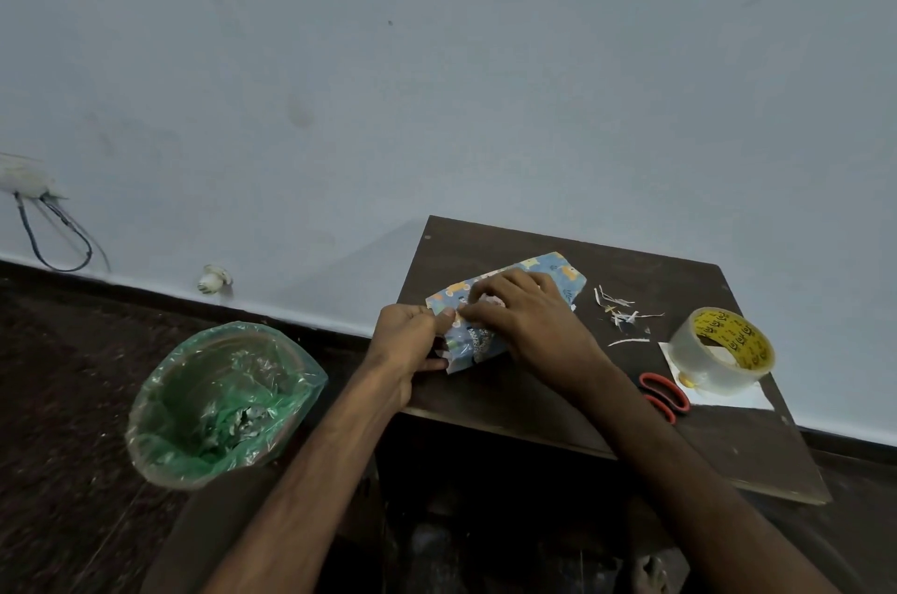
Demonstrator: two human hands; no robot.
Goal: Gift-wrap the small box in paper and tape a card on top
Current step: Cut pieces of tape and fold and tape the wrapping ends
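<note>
The fingers [439, 317] of the left hand [412, 343] were curled, and the paper [553, 270] was pinched by them at the parcel's left end. The same fold was gripped by the bent fingers of the right hand [526, 319]. The box, covered by paper, was set on the bench [534, 399]. Scraps [619, 309], tape [723, 350] and scissors [665, 394] were seen to its right.
</note>
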